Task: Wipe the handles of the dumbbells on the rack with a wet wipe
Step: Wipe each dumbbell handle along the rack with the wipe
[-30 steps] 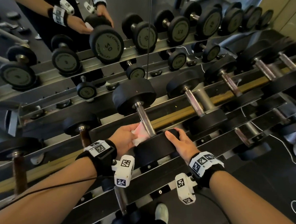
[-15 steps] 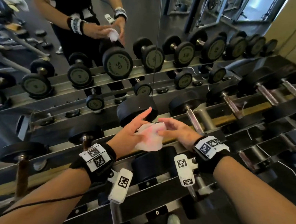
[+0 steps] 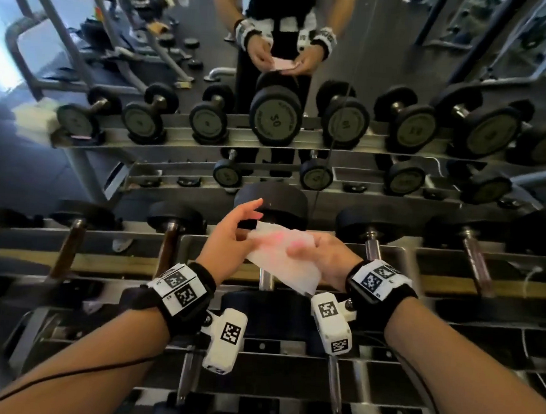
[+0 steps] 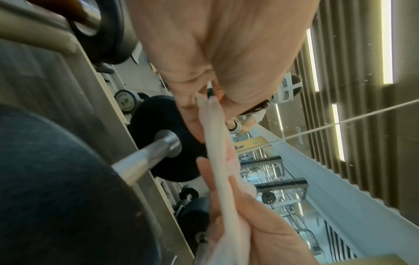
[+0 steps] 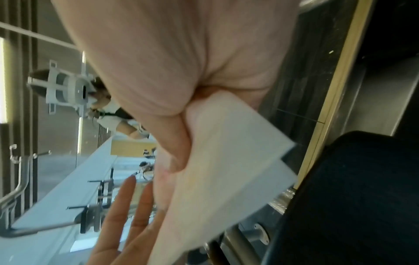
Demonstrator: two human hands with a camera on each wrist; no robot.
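Note:
Both hands hold up a white wet wipe (image 3: 284,256) above the middle dumbbell (image 3: 273,203) on the rack. My right hand (image 3: 321,258) grips the wipe, thumb pressed on it (image 5: 181,143). My left hand (image 3: 231,236) is beside it with straight, spread fingers (image 5: 127,200), touching the wipe's left edge. The dumbbell's steel handle (image 4: 145,157) runs free below the wipe, between its black heads (image 4: 56,197); neither hand touches it. In the left wrist view the wipe (image 4: 219,170) shows edge-on.
More black dumbbells sit left (image 3: 174,219) and right (image 3: 370,226) on the same rack rail (image 3: 453,284), with another row below (image 3: 186,372). A mirror behind repeats the rack and a person (image 3: 282,55). Gym machines (image 3: 83,32) stand in the reflection.
Both hands left the dumbbell, where the left wiped the handle and the right held the near head. They rose and met around the wipe, which has opened out flatter.

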